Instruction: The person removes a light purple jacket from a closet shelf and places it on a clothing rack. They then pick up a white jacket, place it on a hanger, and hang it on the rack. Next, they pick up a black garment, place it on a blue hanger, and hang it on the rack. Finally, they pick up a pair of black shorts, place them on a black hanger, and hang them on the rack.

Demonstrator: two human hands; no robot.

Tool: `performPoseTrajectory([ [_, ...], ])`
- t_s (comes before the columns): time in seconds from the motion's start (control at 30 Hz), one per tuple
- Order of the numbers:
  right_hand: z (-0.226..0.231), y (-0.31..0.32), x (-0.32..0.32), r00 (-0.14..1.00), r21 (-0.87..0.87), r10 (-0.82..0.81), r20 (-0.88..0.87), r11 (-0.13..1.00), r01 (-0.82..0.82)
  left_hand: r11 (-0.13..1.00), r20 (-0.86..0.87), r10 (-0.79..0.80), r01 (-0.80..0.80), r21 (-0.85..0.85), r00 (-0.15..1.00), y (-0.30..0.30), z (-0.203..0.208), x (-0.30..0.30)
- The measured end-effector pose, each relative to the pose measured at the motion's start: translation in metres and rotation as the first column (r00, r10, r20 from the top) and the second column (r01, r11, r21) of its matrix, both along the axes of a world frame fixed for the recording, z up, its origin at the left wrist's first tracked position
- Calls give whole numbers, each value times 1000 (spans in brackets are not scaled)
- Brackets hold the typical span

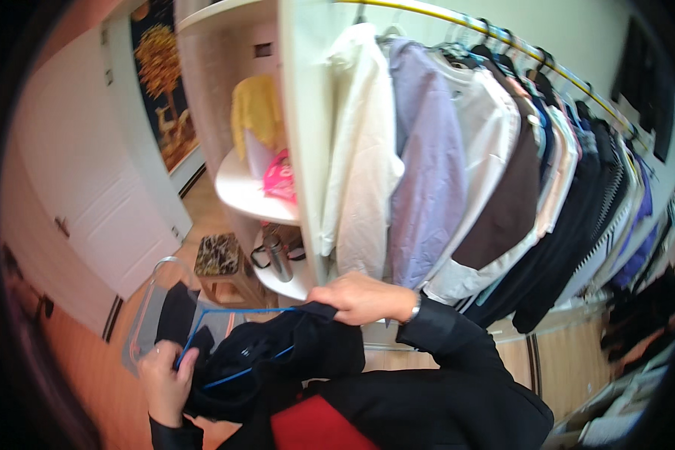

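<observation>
Dark garment with blue trim (300,346) was stretched between both hands, in front of the torso. Left hand (169,375): closed, gripping the garment's left edge at the trim. Right hand (364,298): closed over its upper right edge. Beyond the left hand, a grey mesh basket (137,326) stood on the floor, dark cloth (177,309) inside. Lower shelf (291,283) carried a metallic bottle (277,260) near its front edge. Off the rail's left end (367,3) hung a white garment (367,142), lavender jacket (426,157) beside it.
</observation>
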State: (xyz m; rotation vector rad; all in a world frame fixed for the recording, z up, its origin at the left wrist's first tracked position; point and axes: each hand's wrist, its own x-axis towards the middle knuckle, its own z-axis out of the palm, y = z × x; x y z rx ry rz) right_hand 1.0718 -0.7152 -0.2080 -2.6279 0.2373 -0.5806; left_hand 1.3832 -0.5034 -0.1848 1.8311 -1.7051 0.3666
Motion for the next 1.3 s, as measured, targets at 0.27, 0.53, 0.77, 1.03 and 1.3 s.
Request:
performPoseTrajectory([
  [0.27, 5, 12, 11, 1000, 16, -30, -2, 999, 30, 976, 43, -128, 118, 180, 991, -7, 20, 9],
  [0.53, -18, 39, 6, 987, -67, -133, 88, 988, 139, 969, -313, -154, 204, 136, 937, -45, 0, 6],
  [0.77, -39, 58, 1, 898, -6, -369, 239, 925, 381, 934, -275, -231, 292, 207, 933, -63, -7, 19],
  [1.03, -48, 69, -3, 895, 84, -391, 215, 920, 382, 916, -211, -376, 397, 64, 902, -75, -8, -4],
  [1.3, -50, 61, 1, 952, 245, -305, 34, 926, 288, 916, 16, -395, 395, -73, 918, -35, -18, -17],
])
